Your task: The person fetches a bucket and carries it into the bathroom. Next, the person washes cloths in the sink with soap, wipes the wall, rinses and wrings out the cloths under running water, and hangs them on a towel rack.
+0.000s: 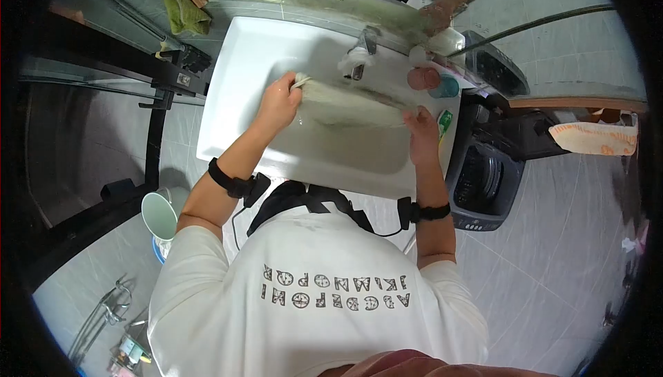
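Note:
A pale, wet-looking cloth [349,106] is stretched between my two hands over the white sink [231,111]. My left hand [280,101] is closed on its bunched left corner. At the cloth's other end, my right hand [418,130] pinches the right edge between thumb and fingers. The chrome faucet [359,66] stands just behind the cloth, with something whitish around its spout that I cannot make out clearly. Both hands are above the basin, apart from its walls.
On the sink's right ledge stand a pink cup [423,79] and a teal cup [449,87], near a green-and-white tube [444,123]. A dark washing machine [483,184] with a raised lid is to the right. A pale green bucket [159,215] stands at the left.

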`<state>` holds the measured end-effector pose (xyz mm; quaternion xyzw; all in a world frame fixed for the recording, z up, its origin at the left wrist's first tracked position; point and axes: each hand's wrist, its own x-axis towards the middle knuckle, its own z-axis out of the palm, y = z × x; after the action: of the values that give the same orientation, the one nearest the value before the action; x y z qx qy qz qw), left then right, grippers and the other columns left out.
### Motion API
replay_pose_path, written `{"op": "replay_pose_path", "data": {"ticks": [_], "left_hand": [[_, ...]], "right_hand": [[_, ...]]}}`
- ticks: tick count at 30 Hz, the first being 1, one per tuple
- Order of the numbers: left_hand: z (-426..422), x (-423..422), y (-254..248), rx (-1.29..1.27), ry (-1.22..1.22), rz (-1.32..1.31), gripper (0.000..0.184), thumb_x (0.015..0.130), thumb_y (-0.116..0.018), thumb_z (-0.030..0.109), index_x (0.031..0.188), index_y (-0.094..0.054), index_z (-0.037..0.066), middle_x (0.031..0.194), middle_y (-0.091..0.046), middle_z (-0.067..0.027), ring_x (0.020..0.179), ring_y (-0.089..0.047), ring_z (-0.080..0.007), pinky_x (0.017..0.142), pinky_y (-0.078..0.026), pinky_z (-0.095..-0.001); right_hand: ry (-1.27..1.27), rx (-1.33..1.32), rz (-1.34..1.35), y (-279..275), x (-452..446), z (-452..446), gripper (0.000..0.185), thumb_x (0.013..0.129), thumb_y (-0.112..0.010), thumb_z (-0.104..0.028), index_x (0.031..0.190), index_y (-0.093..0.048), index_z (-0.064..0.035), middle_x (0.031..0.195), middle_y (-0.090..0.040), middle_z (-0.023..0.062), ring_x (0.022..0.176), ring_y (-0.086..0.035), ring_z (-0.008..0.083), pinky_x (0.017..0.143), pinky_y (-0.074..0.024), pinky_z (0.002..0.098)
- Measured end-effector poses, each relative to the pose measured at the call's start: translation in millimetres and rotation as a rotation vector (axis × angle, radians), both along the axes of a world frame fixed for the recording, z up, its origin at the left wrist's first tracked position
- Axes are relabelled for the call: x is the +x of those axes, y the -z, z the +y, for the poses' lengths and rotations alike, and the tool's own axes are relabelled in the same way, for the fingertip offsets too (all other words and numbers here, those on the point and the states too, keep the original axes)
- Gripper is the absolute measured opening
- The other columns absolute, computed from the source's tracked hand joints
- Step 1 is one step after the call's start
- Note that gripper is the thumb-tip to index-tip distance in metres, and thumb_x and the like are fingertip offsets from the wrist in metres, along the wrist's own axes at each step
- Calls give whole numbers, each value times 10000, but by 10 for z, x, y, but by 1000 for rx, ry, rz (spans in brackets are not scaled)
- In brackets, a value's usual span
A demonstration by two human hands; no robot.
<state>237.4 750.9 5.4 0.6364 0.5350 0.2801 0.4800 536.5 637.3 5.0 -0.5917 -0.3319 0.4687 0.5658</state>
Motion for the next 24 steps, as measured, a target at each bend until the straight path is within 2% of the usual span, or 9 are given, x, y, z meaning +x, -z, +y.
{"op": "replay_pose_path", "data": {"ticks": [5,9,13,16,18,19,20,22,24], "left_hand": [[2,-16,-152,78,63,49,354,807,-567,178,1084,-494,-30,899,-601,-201,843,-582,-307,750,-447,-353],[181,64,-320,24,174,291,582,784,-645,303,1175,-397,-51,980,-583,-238,954,-572,-311,799,-448,-360],[449,316,822,-50,206,729,634,749,-672,309,1193,-389,-44,979,-595,-241,961,-577,-334,830,-445,-383],[414,386,1452,-153,349,804,678,742,-671,316,1263,-358,16,1190,-497,-232,1100,-491,-352,900,-409,-440],[218,544,1491,151,679,1260,703,783,-609,340,1354,-279,96,1415,-254,-144,1244,-319,-384,943,-349,-518],[228,629,1455,47,810,1252,764,770,-623,395,1389,-212,215,1475,-22,-89,1319,-67,-424,992,-260,-574],[191,702,1538,38,819,1252,764,770,-623,395,1389,-212,215,1475,-22,-89,1319,-67,-424,992,-260,-574],[114,837,1669,34,741,1130,820,773,-593,475,1412,-130,251,1477,-13,-93,1328,-14,-413,999,-220,-600],[30,896,1869,3,706,1120,905,739,-582,563,1418,-54,281,1479,24,-81,1329,26,-405,982,-199,-641]], "right_hand": [[58,28,-204,-224,-58,-202,297,779,-667,-229,674,-455,-50,642,-353,-58,614,-325,55,533,-291,229],[-40,62,-381,-68,79,25,329,768,-659,-302,700,-508,-18,637,-457,-15,596,-417,101,543,-349,259],[-329,-481,-936,962,134,408,426,752,-587,-393,817,-619,27,781,-614,213,743,-606,281,682,-459,374],[-862,-660,-1155,1693,7,387,416,773,-558,-379,862,-634,20,798,-614,221,793,-608,300,742,-463,390],[-1003,-710,-1153,1502,-175,416,411,779,-550,-372,927,-626,3,881,-606,217,852,-592,314,776,-457,405],[-1148,-752,-1160,1440,-252,432,415,784,-543,-365,992,-618,-14,963,-597,213,912,-577,328,809,-451,420],[-1154,-759,-1149,1562,-289,450,415,784,-543,-365,992,-618,-14,963,-597,213,912,-577,328,809,-451,420],[-609,-695,-1404,1773,-332,527,467,775,-564,-337,1150,-543,-60,1166,-512,177,1051,-504,344,867,-418,435],[-566,-613,-1355,2077,-286,443,491,768,-575,-318,1188,-510,-72,1222,-464,170,1094,-465,356,889,-396,455]]}}
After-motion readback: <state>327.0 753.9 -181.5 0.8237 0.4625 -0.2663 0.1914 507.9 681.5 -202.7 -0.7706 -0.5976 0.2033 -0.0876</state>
